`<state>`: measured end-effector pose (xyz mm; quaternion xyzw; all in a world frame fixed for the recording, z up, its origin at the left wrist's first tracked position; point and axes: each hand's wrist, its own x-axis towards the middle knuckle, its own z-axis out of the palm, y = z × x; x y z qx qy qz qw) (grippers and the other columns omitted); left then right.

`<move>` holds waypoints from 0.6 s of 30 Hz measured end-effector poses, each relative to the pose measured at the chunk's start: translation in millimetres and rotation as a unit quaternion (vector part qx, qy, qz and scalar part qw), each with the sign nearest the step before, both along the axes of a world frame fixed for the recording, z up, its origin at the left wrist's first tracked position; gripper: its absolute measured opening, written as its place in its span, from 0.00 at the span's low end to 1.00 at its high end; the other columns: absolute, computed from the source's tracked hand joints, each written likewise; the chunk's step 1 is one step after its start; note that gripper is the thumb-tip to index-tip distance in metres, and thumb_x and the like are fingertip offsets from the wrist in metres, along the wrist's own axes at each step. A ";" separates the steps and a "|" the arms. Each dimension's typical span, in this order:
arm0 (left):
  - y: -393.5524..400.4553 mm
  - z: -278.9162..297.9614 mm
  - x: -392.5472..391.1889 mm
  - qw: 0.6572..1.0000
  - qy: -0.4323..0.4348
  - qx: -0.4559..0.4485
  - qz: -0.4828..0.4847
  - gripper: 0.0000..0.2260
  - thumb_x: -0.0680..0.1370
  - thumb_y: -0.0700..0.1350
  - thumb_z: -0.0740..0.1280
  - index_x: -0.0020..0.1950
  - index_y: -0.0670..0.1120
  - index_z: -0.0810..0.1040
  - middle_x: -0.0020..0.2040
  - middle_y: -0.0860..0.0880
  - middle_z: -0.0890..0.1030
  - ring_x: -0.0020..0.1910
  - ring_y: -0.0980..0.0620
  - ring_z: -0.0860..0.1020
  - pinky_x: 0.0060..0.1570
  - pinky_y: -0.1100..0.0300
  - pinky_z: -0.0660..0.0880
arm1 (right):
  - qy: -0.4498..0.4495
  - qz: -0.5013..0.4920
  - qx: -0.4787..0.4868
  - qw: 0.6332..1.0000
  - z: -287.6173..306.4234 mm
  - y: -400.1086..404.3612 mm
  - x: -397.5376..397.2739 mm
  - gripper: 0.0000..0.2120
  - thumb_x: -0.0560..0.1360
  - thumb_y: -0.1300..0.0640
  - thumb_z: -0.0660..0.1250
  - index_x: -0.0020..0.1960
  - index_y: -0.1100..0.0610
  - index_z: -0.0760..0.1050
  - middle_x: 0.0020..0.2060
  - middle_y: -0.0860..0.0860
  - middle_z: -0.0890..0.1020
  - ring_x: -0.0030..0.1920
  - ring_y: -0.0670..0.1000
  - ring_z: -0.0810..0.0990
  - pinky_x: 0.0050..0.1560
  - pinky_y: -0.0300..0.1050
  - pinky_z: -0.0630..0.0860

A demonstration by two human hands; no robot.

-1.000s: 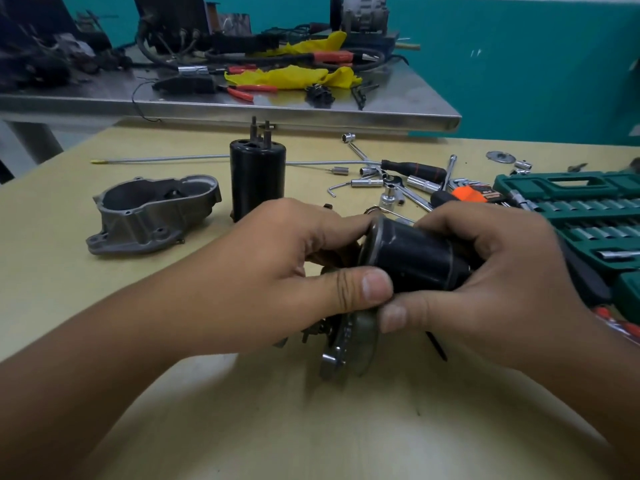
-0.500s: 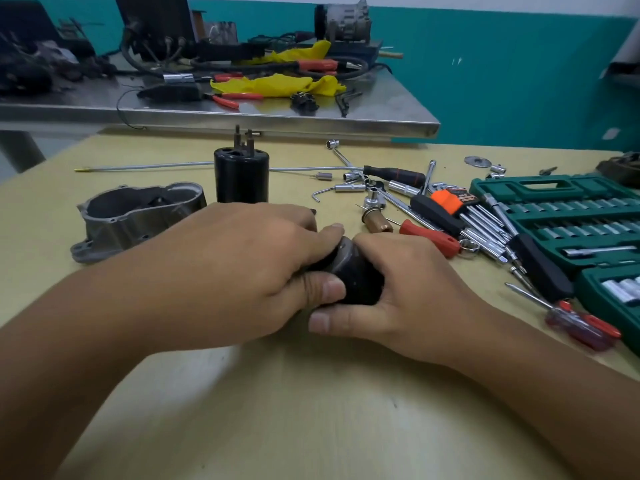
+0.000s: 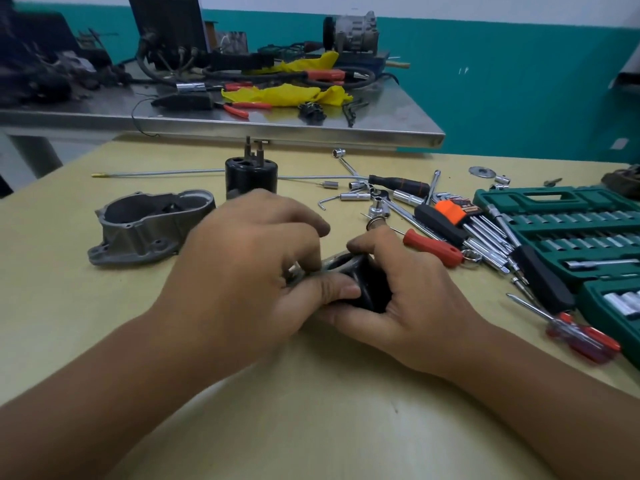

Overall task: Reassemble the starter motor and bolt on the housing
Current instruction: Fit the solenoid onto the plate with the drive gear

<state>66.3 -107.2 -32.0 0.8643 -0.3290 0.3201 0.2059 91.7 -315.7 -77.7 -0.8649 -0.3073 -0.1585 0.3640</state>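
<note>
Black motor body (image 3: 372,289) lying mostly hidden beneath left hand (image 3: 249,271) and right hand (image 3: 408,292); socket case (image 3: 568,237), right of it, running off frame.

Both your hands meet, curled, at the middle of the view.

Your left hand (image 3: 249,268) lies knuckles up, fingers bent down and thumb stretched right toward your right hand (image 3: 405,299). Your right hand curls its fingers inward, thumb low, gripping. Both forearms reach in from the bottom corners.

A green socket set case (image 3: 568,202) lies beside scattered screwdrivers (image 3: 433,247).
</note>
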 end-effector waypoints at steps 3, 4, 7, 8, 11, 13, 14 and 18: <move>-4.4 -16.1 -20.8 0.991 -0.025 -0.130 0.030 0.19 0.79 0.52 0.72 0.31 0.44 0.78 0.29 0.51 0.76 0.31 0.55 0.74 0.33 0.62 0.69 | 0.011 -0.036 0.026 0.999 -4.9 -2.6 -1.2 0.26 0.68 0.30 0.68 0.53 0.45 0.64 0.31 0.49 0.80 0.31 0.48 0.79 0.29 0.49 0.75; -8.1 -23.9 -27.6 0.979 0.039 -0.192 0.051 0.19 0.79 0.51 0.71 0.30 0.46 0.76 0.26 0.52 0.72 0.27 0.57 0.71 0.30 0.63 0.67 | 0.009 -0.052 0.030 0.998 -6.1 -2.9 -1.6 0.25 0.68 0.29 0.67 0.52 0.45 0.63 0.30 0.49 0.80 0.31 0.48 0.79 0.28 0.47 0.73; -18.8 -40.5 -34.2 0.875 0.310 -0.353 0.120 0.16 0.76 0.55 0.75 0.35 0.46 0.77 0.25 0.47 0.78 0.22 0.54 0.75 0.25 0.61 0.70 | -0.001 -0.080 0.031 0.996 -7.0 -1.4 -2.0 0.25 0.67 0.29 0.66 0.51 0.45 0.62 0.29 0.48 0.80 0.33 0.48 0.79 0.30 0.45 0.72; -19.6 -43.1 -30.3 0.834 0.357 -0.399 0.135 0.13 0.75 0.54 0.76 0.39 0.48 0.78 0.28 0.47 0.81 0.22 0.50 0.78 0.25 0.58 0.74 | -0.006 -0.081 0.030 0.996 -6.9 -0.8 -2.7 0.25 0.68 0.30 0.66 0.51 0.45 0.62 0.29 0.47 0.79 0.33 0.48 0.79 0.30 0.45 0.72; -14.3 -36.9 -12.6 0.701 0.421 -0.564 0.117 0.16 0.74 0.54 0.77 0.55 0.49 0.78 0.45 0.45 0.85 0.34 0.39 0.86 0.31 0.46 0.81 | -0.042 -0.070 0.031 0.996 -6.3 1.0 -7.4 0.25 0.68 0.32 0.67 0.53 0.47 0.63 0.30 0.46 0.79 0.37 0.49 0.79 0.32 0.45 0.73; -10.8 -31.3 -1.6 0.640 0.513 -0.571 0.032 0.21 0.72 0.58 0.76 0.59 0.47 0.83 0.52 0.42 0.86 0.41 0.39 0.87 0.36 0.49 0.82 | -0.110 -0.046 0.030 0.992 -5.8 2.3 -10.2 0.24 0.69 0.36 0.68 0.55 0.50 0.65 0.33 0.49 0.82 0.32 0.49 0.80 0.28 0.43 0.74; -10.9 -29.3 1.9 0.620 0.558 -0.551 -0.016 0.22 0.72 0.57 0.76 0.59 0.45 0.85 0.54 0.41 0.86 0.45 0.39 0.87 0.39 0.50 0.83 | -0.154 -0.029 0.025 0.987 -6.1 2.9 -10.7 0.24 0.70 0.38 0.69 0.56 0.52 0.66 0.34 0.51 0.83 0.32 0.51 0.82 0.29 0.46 0.76; -16.1 -31.4 15.6 0.568 0.571 -0.584 -0.098 0.30 0.65 0.51 0.81 0.64 0.41 0.81 0.59 0.39 0.85 0.53 0.41 0.86 0.47 0.47 0.83 | -0.214 0.001 0.032 0.976 -8.0 5.8 -8.3 0.25 0.70 0.41 0.70 0.57 0.54 0.66 0.37 0.54 0.84 0.34 0.51 0.81 0.32 0.43 0.76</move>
